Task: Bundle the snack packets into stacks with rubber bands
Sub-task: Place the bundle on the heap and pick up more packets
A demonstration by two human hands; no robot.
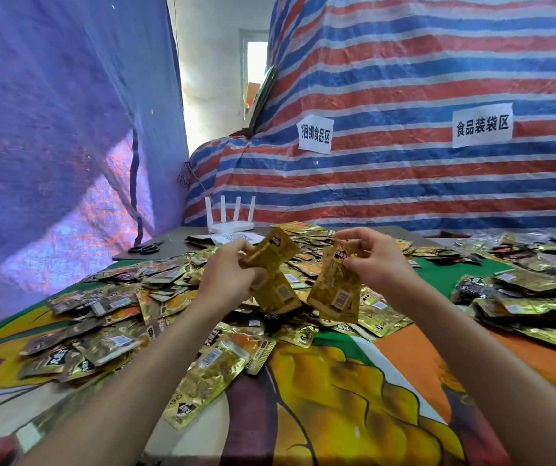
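Left hand [232, 274] curled round gold packets [271, 264]; right hand [375, 260] pinches single packet [337, 284] above pile [169, 297].

Your left hand [229, 277] and right hand [377, 260] are up side by side over the heap of packets [310, 245] in the middle of the tabletop [404, 381], the left holding a small stack [271, 253], the right a packet [335, 287]. Loose packets [108, 331] spread to your left, and a pile [532, 297] lies far right. Behind the heap stands a router [231, 227], with scissors [145, 247] to its left. Two signs [315, 133] hang on the tarp [404, 79] behind
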